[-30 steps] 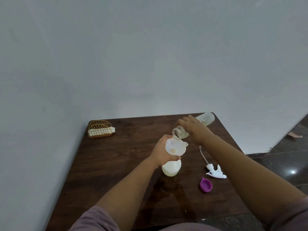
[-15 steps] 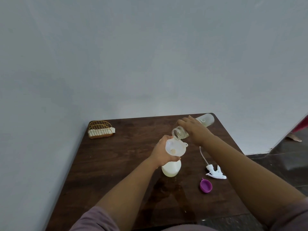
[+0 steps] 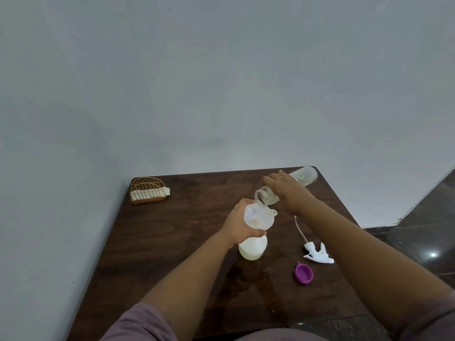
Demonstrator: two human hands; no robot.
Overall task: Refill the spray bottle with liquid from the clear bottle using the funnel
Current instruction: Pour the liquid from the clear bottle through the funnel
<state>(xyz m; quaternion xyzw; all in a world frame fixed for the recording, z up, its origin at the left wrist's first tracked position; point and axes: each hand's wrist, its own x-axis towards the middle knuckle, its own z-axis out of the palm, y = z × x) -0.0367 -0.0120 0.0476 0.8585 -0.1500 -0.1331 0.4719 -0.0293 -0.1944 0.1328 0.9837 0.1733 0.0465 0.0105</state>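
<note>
Our left hand (image 3: 240, 223) grips the white plastic funnel (image 3: 258, 217), hiding the spray bottle's neck, while our right hand (image 3: 286, 190) wraps the tilted clear bottle (image 3: 267, 196), covering its middle.

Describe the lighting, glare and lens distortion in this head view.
Head view: soft, even light; a bright glare spot on the dark floor at right; a faint sheen on the wooden table below the spray bottle; wide-angle stretch enlarges the forearms near the bottom edge; the wall is blank grey.

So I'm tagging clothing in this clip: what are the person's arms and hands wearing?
Both forearms are bare, as are the left hand and right hand: no gloves, rings, watch or bracelets show. Short mauve-purple sleeves cover the upper arms at the bottom edge of the view.
</note>
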